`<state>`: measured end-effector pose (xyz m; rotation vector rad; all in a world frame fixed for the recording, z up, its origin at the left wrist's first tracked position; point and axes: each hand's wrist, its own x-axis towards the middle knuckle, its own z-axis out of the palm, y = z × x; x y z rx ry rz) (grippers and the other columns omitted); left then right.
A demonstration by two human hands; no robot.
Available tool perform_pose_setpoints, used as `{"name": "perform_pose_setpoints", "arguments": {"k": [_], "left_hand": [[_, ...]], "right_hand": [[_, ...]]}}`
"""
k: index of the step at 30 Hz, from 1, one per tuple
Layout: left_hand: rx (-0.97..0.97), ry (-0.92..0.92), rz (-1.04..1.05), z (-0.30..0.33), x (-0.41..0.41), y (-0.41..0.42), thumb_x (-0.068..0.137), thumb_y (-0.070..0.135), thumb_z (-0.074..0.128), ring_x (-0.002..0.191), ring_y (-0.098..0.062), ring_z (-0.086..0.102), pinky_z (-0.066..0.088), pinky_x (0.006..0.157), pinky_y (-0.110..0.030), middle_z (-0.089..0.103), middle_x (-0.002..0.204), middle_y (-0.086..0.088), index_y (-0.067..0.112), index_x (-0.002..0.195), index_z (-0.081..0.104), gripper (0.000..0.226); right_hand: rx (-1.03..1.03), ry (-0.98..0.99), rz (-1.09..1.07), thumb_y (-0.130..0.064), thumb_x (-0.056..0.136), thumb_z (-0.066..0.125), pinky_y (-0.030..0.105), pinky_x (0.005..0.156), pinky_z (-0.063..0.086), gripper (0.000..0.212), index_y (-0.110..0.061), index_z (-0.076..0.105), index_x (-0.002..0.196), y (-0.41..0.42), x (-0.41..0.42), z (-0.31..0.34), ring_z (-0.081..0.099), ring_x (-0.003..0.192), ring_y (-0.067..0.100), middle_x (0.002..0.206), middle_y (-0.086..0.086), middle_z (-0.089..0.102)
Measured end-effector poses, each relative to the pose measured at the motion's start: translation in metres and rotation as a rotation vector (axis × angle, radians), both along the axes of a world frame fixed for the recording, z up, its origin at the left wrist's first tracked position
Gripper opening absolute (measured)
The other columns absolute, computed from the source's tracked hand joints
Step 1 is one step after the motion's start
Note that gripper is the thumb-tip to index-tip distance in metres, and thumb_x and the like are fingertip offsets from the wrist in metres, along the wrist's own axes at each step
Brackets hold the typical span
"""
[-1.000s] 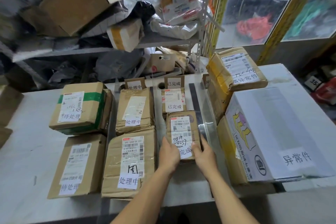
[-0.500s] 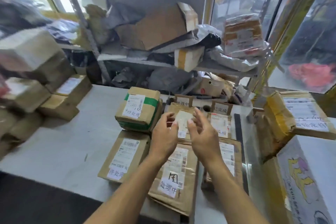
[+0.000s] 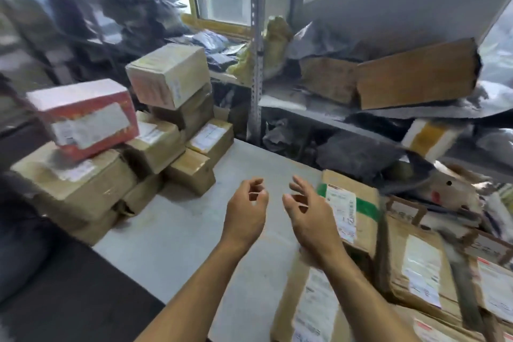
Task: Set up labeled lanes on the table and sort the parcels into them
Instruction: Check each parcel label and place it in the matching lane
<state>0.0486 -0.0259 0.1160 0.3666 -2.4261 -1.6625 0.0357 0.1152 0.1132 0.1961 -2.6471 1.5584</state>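
While blurred, grip: left hand and right hand apparently loosely spread, holding nothing.
Parcels: unsorted stack well left; green-taped parcel beside right hand.
Worktop: bare between.

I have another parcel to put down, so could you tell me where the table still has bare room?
The grey table is bare in the middle, between the stacked boxes on the left and the sorted parcels on the right, back to the shelf post. The left hand and right hand hover over it, holding nothing. The right side is crowded.
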Motion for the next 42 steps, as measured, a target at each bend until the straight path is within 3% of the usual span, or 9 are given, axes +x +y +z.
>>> {"name": "perform_pose_setpoints", "arguments": {"k": [8, 14, 18, 21, 27, 32, 36, 39, 42], "left_hand": [[0.053, -0.089, 0.172, -0.028, -0.047, -0.181, 0.099, 0.027, 0.056, 0.099, 0.004, 0.057, 0.039, 0.070, -0.005, 0.065, 0.115, 0.012, 0.031, 0.116, 0.059, 0.018], [-0.019, 0.236, 0.491, 0.011, -0.060, -0.291, 0.096, 0.022, 0.057, 0.096, 0.008, 0.060, 0.044, 0.073, -0.001, 0.065, 0.099, 0.026, 0.039, 0.100, 0.062, 0.018], [-0.045, 0.440, 0.824, 0.041, -0.069, -0.381, 0.091, 0.030, 0.054, 0.100, 0.002, 0.059, 0.046, 0.084, -0.013, 0.063, 0.110, 0.019, 0.028, 0.115, 0.060, 0.024], [-0.002, 0.435, 0.966, 0.048, -0.072, -0.428, 0.090, 0.030, 0.052, 0.122, -0.010, 0.050, 0.037, 0.090, -0.005, 0.053, 0.128, 0.008, 0.019, 0.132, 0.054, 0.043], [0.133, 0.220, 0.356, 0.033, -0.080, -0.462, 0.076, 0.059, 0.072, 0.141, -0.010, 0.035, 0.036, 0.110, -0.033, 0.033, 0.158, 0.003, 0.029, 0.157, 0.014, 0.104], [0.051, 0.262, 0.392, 0.035, -0.072, -0.467, 0.071, 0.061, 0.075, 0.129, 0.000, 0.046, 0.042, 0.091, -0.007, 0.043, 0.150, 0.011, 0.031, 0.155, 0.025, 0.103], [0.154, 0.336, 0.437, 0.037, -0.043, -0.446, 0.069, 0.074, 0.071, 0.130, -0.009, 0.053, 0.044, 0.109, -0.043, 0.054, 0.143, 0.009, 0.035, 0.151, 0.034, 0.097], [0.308, 0.445, 0.504, 0.046, -0.011, -0.414, 0.064, 0.073, 0.076, 0.127, -0.011, 0.057, 0.048, 0.105, -0.038, 0.059, 0.139, 0.007, 0.034, 0.148, 0.040, 0.099], [0.417, 0.509, 0.463, 0.064, 0.023, -0.383, 0.058, 0.066, 0.085, 0.124, -0.010, 0.059, 0.052, 0.091, -0.021, 0.062, 0.134, 0.009, 0.035, 0.143, 0.044, 0.100]], "right_hand": [[0.083, -0.102, 0.188, -0.047, 0.089, 0.064, 0.012, 0.080, 0.045, 0.059, -0.035, 0.043, 0.143, -0.173, -0.071, -0.021, 0.058, 0.099, -0.008, 0.124, -0.022, 0.054], [0.001, -0.111, 0.372, -0.052, 0.089, 0.061, 0.026, 0.092, 0.052, 0.058, -0.038, 0.042, 0.142, -0.291, -0.126, 0.008, 0.058, 0.111, 0.001, 0.130, -0.017, 0.057], [-0.122, -0.141, 0.438, -0.061, 0.080, 0.056, 0.031, 0.103, 0.043, 0.076, -0.035, 0.036, 0.148, -0.371, -0.170, 0.042, 0.050, 0.119, 0.003, 0.136, -0.018, 0.050], [-0.205, -0.205, 0.478, -0.039, 0.091, 0.060, 0.034, 0.105, 0.045, 0.059, -0.031, 0.039, 0.146, -0.415, -0.195, 0.050, 0.053, 0.117, 0.005, 0.133, -0.016, 0.054], [-0.361, -0.310, 0.456, -0.026, 0.081, 0.058, 0.033, 0.097, 0.049, 0.059, -0.026, 0.044, 0.138, -0.443, -0.203, 0.040, 0.057, 0.111, 0.010, 0.119, -0.011, 0.059], [-0.415, -0.256, 0.488, -0.022, 0.086, 0.056, 0.029, 0.091, 0.054, 0.054, -0.030, 0.047, 0.139, -0.435, -0.183, 0.050, 0.060, 0.110, 0.004, 0.124, -0.014, 0.060], [-0.416, -0.113, 0.562, -0.033, 0.089, 0.059, 0.041, 0.104, 0.049, 0.052, -0.047, 0.045, 0.137, -0.414, -0.157, 0.058, 0.052, 0.125, 0.009, 0.135, -0.013, 0.051], [-0.357, 0.053, 0.570, -0.054, 0.082, 0.058, 0.022, 0.099, 0.046, 0.054, -0.072, 0.035, 0.128, -0.389, -0.134, 0.072, 0.041, 0.128, 0.001, 0.129, -0.027, 0.038], [-0.412, 0.188, 0.611, -0.048, 0.088, 0.060, 0.010, 0.095, 0.045, 0.052, -0.065, 0.041, 0.133, -0.352, -0.114, 0.090, 0.041, 0.130, 0.000, 0.127, -0.029, 0.040]]}}
